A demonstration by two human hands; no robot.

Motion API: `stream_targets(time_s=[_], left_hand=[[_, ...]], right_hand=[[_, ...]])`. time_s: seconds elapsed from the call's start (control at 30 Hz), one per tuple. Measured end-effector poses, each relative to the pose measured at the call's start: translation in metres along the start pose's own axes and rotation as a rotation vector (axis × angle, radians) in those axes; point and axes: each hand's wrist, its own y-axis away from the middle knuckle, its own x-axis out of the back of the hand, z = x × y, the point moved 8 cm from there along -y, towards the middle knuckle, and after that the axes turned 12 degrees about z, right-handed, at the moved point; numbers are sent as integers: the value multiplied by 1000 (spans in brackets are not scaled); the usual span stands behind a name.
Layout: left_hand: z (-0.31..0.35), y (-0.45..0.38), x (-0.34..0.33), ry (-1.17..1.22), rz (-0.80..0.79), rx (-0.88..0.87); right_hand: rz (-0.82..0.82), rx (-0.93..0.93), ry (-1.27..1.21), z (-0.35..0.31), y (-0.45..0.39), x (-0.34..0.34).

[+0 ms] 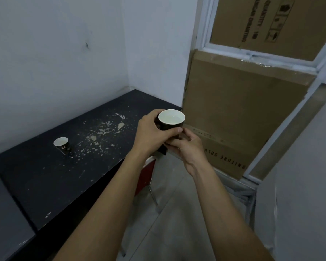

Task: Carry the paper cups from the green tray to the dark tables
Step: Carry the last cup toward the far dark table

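A dark paper cup [171, 119] with a white inside is held upright in the air over the right end of the dark table [51, 176]. My left hand [152, 134] grips its side, thumb across the front. My right hand [184, 146] holds it from below with curled fingers around the base. A second dark paper cup [62, 145] stands upright on the table to the left, well apart from both hands. The green tray is not in view.
The table top is strewn with pale flakes [102, 132] around its middle. Large cardboard boxes [243, 113] stand against the wall right of the table. A red chair [146, 174] sits under the table's right end. White walls close the corner behind.
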Motion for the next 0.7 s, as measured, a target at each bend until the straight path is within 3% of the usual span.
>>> stream_targets(time_s=[0.33,0.7], left_hand=[[-27,-85,-83,-49,161,48],[-76,-160,-115,-137,254,86]], right_hand=[[-187,-59,66,-38,-140,8],[-277,-141,86,-17,-255,-24]])
